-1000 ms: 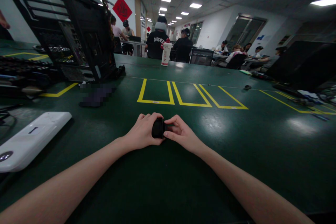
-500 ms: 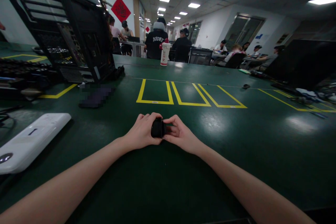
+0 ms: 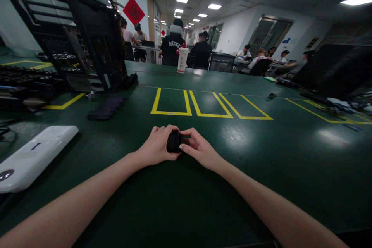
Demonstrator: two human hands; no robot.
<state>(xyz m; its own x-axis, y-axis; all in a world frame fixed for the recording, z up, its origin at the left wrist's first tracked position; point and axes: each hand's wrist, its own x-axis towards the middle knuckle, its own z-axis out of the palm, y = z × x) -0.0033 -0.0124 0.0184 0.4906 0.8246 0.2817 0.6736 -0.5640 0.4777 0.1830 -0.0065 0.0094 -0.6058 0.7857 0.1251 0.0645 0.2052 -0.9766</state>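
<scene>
A small black rounded object [image 3: 173,142] with a narrower dark part at its right end is between my two hands, low over the green table [image 3: 186,201]. Its exact kind I cannot make out. Fingers and thumb of my left hand [image 3: 157,146] wrap round its left side, fingers on top and thumb below. My right hand [image 3: 201,148] pinches the right end, thumb on the near side. The other right fingertips are partly hidden behind the object.
To the left lie a white oblong device [image 3: 40,155] and a blurred dark flat item [image 3: 106,108]. An open computer case [image 3: 84,42] stands behind them. Yellow tape outlines [image 3: 171,113] mark the table ahead, with a white bottle [image 3: 182,60] beyond. A dark monitor [image 3: 334,69] is at right.
My right thumb has shifted up along the near side of the black object's right end, and the right fingers have turned slightly. My left hand keeps its grip in place.
</scene>
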